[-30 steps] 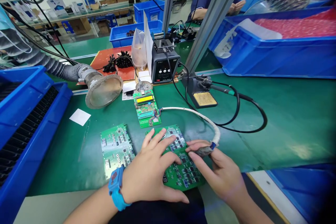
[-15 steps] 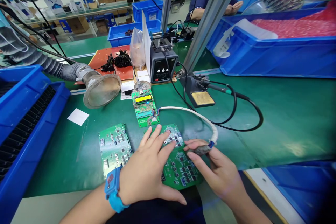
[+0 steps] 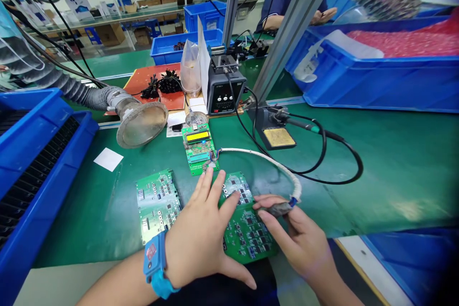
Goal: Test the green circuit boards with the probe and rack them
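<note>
My left hand (image 3: 201, 236), wearing a blue wrist strap (image 3: 155, 258), lies with fingers stretched over a green circuit board (image 3: 253, 234) at the bench's front edge. It covers the board's left part. Between the thumb and fingers of my right hand (image 3: 304, 246) is a grey, tape-wrapped probe (image 3: 279, 209), its tip at the board's right edge; whether it touches is hard to tell. A white sleeved cable (image 3: 265, 156) runs from the probe to a small green test board (image 3: 198, 136) with a lit yellow display. Another circuit board (image 3: 158, 203) lies left of my left hand.
A soldering station (image 3: 225, 91) and an iron stand (image 3: 276, 136) with its cable are behind. A fume extractor nozzle (image 3: 142, 124) hangs at left. Blue bins (image 3: 376, 81) flank the bench. A co-worker's hand (image 3: 322, 16) shows beyond the metal post (image 3: 283, 38).
The view has shifted slightly. My left hand's fingers have drawn a little closer together over the board. My right hand keeps the probe at nearly the same spot.
</note>
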`<state>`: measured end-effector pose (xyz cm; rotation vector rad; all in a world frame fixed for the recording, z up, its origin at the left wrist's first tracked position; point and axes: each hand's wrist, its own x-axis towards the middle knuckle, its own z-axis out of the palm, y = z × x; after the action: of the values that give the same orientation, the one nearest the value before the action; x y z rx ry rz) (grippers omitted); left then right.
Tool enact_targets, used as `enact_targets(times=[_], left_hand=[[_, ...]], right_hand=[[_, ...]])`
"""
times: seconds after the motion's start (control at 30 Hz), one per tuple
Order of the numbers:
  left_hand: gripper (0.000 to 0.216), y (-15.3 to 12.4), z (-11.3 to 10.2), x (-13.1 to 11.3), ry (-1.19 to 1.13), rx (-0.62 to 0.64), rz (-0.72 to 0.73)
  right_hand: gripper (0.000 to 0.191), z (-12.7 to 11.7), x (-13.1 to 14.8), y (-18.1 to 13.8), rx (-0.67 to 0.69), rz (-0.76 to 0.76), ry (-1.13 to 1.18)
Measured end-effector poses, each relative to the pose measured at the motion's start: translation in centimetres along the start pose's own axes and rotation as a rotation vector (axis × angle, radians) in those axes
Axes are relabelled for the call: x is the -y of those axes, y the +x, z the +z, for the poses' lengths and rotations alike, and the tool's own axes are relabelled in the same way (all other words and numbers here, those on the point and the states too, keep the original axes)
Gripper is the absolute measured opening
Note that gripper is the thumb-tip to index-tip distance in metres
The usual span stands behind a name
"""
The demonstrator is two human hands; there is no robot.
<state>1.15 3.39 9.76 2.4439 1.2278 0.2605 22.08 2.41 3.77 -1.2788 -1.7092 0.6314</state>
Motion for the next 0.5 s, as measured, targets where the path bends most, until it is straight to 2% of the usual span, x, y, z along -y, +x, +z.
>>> enact_targets(times=[0.5], left_hand=[[0.112,0.20,0.40,-0.18,-0.063,0.006,-0.062]], right_hand=[[0.006,0.12,0.41,0.22,-0.042,-0.011,0.001]])
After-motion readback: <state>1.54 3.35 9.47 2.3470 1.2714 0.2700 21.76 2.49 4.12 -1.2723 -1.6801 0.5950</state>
